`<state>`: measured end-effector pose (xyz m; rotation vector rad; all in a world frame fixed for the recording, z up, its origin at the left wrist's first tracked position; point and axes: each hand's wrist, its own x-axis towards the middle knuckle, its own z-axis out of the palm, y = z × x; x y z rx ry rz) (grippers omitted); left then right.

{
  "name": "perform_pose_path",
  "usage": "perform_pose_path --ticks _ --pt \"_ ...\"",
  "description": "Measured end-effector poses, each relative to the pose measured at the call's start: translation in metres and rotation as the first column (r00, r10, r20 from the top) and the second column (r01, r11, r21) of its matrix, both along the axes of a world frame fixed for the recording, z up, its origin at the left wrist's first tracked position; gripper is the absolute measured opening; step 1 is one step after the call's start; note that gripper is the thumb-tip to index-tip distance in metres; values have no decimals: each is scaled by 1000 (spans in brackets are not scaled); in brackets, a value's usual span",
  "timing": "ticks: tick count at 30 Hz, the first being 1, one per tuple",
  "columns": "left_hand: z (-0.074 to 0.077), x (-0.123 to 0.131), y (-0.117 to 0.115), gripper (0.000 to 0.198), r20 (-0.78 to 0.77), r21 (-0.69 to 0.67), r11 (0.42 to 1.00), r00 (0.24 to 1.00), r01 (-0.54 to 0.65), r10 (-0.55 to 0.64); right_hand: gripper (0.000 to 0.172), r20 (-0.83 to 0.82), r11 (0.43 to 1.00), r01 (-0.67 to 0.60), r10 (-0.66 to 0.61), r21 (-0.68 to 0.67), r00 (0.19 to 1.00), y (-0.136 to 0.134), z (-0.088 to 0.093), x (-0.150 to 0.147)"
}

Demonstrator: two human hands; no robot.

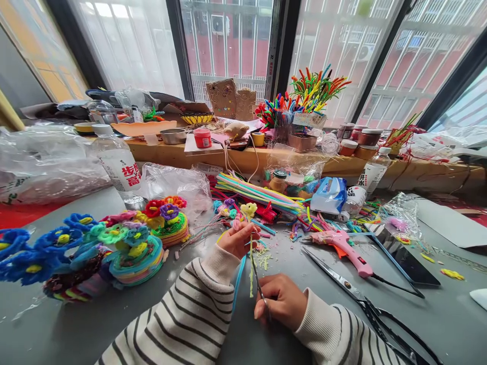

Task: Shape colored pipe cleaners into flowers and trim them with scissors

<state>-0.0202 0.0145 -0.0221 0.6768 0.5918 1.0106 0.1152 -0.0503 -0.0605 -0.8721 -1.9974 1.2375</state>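
Note:
My left hand (239, 240) pinches a pale yellow fuzzy flower (248, 210), which stands up above its fingertips. A thin yellow-green stem (251, 271) hangs down below those fingers. My right hand (280, 300) is closed round a small pair of scissors (259, 285), whose blades point up and lie right beside the stem. Whether the blades touch the stem is too small to tell. Yellow fuzz clippings (263, 258) are scattered on the grey table (182, 309) just behind my hands.
Fuzzy flower pots (133, 261) stand at the left. On the right lie a pink glue gun (342, 246) with its cord, large scissors (344, 285) and a phone (403, 253). Behind are pipe-cleaner bundles (262, 192), a blue packet (329, 195) and bottles (116, 162).

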Motion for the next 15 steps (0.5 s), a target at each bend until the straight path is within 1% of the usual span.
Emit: perform_pose_path --ticks 3,9,13,15 --pt "1 0 0 14 -4 1 1000 1000 -22 22 54 -11 1000 6 -6 5 1000 1 1 -1" --pt "4 0 -1 13 38 33 999 999 22 -23 63 -53 998 -52 50 -28 997 2 2 0" --pt "4 1 0 17 61 34 999 998 12 -14 74 -62 995 -76 72 -63 995 0 5 1" --pt "4 1 0 18 49 26 1000 999 13 -14 79 -42 990 -123 120 -64 992 -1 8 3"
